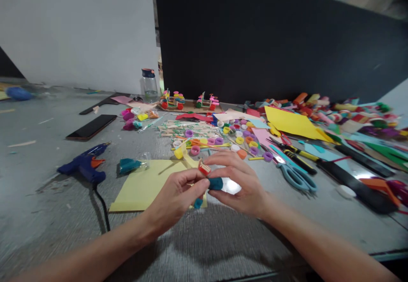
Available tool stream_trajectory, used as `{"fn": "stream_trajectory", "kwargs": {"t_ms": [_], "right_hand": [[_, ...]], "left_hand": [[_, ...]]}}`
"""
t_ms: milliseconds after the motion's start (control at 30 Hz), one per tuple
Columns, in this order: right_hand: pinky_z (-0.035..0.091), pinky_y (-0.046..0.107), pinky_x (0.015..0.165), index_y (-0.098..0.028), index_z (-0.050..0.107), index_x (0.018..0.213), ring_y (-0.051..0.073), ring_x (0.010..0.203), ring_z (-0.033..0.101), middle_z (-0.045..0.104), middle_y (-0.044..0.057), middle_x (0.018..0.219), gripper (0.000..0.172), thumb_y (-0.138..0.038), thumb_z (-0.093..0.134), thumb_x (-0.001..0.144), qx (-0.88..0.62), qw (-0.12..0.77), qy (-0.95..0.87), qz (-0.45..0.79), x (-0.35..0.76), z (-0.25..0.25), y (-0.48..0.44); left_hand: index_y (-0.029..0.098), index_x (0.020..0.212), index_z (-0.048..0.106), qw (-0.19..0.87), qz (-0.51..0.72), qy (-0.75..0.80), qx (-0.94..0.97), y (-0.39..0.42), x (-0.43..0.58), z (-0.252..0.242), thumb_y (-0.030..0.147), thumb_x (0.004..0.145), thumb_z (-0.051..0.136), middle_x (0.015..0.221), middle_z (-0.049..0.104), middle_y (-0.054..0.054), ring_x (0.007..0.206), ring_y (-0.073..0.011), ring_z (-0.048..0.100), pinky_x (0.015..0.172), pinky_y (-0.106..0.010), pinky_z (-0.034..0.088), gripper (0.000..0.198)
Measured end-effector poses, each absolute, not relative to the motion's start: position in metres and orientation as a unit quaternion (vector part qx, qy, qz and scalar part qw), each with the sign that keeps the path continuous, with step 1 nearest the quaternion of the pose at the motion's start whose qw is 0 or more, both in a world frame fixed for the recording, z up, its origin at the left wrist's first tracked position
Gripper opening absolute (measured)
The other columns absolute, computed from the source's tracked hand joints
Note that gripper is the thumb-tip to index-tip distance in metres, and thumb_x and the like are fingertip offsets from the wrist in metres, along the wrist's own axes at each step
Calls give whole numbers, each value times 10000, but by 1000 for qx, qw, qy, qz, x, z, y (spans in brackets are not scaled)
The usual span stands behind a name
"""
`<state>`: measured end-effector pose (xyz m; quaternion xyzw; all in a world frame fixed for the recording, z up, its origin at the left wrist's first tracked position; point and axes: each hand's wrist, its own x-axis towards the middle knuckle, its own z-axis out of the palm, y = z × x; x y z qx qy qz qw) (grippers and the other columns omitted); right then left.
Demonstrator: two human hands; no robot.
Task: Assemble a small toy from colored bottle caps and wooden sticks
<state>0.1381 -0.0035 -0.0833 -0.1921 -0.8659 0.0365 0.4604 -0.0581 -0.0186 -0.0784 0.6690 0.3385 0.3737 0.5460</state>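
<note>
My left hand [178, 193] and my right hand [237, 184] meet over a pale yellow paper sheet [143, 184] on the grey table. Both are closed, pinching a small craft piece between them: a teal bottle cap [216, 183] with a red part [204, 168] on top and a second blue cap [198, 203] hanging below. A yellow cap on a stick [179, 152] lies just beyond my fingers.
A blue glue gun [83, 163] with its cord lies to the left, a teal bag [130, 165] beside it. Scissors [295, 176], several coloured caps [223, 139], sticks [185, 128], a phone [92, 127], foam sheets [293, 122] and two finished toy cars [188, 100] lie beyond.
</note>
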Motion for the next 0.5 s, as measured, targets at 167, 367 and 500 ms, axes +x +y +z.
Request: {"fn": "stream_trajectory", "kwargs": {"t_ms": [167, 367, 500], "right_hand": [[459, 495, 1049, -200, 618, 1094, 240, 1166, 612, 670, 95, 1213, 334, -180, 761, 794, -203, 455, -866, 33, 137, -86, -4], [466, 489, 1044, -201, 610, 1072, 228, 1156, 618, 687, 82, 1179, 304, -154, 748, 805, -194, 461, -866, 32, 135, -86, -4], [475, 497, 1031, -208, 610, 1077, 229, 1144, 627, 693, 84, 1174, 298, -171, 744, 813, -197, 463, -864, 23, 137, -85, -3]], "left_hand": [[163, 694, 592, 545, 379, 334, 669, -19, -58, -79, 263, 895, 577, 638, 522, 42, 579, -87, 434, 553, -230, 343, 225], [162, 717, 614, 538, 383, 332, 673, -18, -59, -82, 297, 894, 595, 644, 525, 38, 577, -86, 439, 548, -229, 344, 223], [161, 687, 587, 543, 377, 349, 664, -18, -59, -81, 341, 929, 537, 628, 525, 29, 577, -93, 446, 546, -228, 356, 306]]}}
